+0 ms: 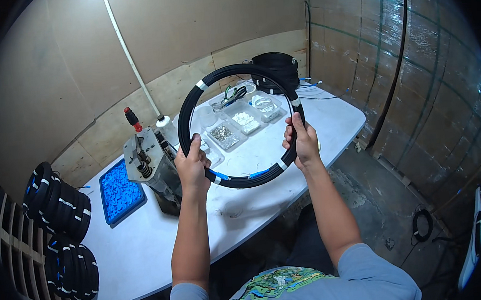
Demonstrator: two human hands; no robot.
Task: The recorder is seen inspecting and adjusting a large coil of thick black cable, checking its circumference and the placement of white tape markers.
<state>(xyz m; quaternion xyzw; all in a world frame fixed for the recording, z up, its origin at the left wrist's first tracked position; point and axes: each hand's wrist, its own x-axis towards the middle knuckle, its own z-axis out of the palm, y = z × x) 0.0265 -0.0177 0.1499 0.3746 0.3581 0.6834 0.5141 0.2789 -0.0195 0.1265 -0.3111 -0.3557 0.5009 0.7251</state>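
A coil of black cable (235, 70), bound with several white tape bands, is held up over the table by both hands. My left hand (193, 167) is closed around its lower left side, thumb on top. On the right side, my right hand (302, 140) grips the ring, its thumb pointing up. Two blue connectors (260, 173) show along the bottom of the coil. Through the ring I see a clear tray of small metal parts (223, 134) and a tray of white pieces (244, 122).
A metal bench press (155, 161) with a red-topped handle stands left of the coil, beside a blue tray (143, 203) of small blue parts. Stacked cable coils (60, 204) sit at the far left, more coils (275, 69) at the back. Pliers (230, 96) lie in a tray.
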